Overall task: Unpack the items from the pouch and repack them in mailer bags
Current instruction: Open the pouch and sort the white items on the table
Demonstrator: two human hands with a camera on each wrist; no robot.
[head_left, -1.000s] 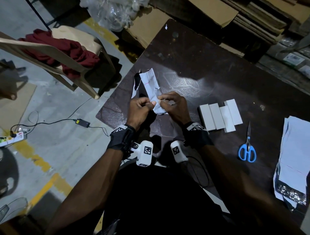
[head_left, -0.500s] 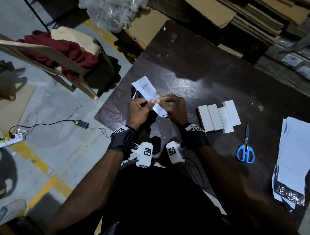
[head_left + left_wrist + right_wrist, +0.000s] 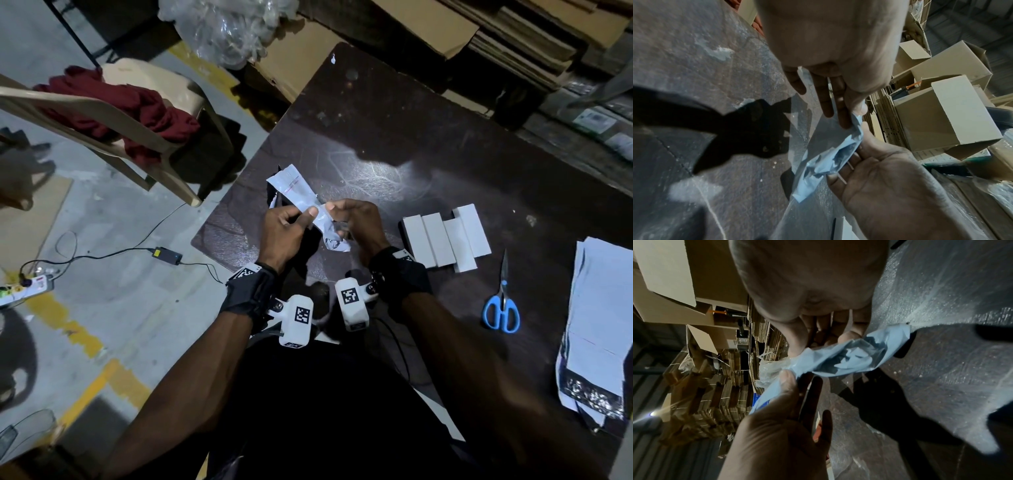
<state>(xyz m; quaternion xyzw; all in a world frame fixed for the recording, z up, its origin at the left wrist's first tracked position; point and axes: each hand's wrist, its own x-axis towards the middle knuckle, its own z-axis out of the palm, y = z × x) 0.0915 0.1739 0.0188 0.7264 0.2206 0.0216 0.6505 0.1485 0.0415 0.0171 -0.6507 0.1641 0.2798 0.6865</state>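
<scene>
The pouch's [image 3: 308,209] middle is hidden inside both grips. At three o'clock, the mailer stack [image 3: 603,329] runs off the edge, its labels unreadable.

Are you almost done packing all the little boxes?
Not nearly. Four white boxes lie unpacked on the table. Both hands, left and right, pinch one crumpled white pouch. The stack of mailer bags sits untouched beside the scissors, so all the repacking remains.
</scene>
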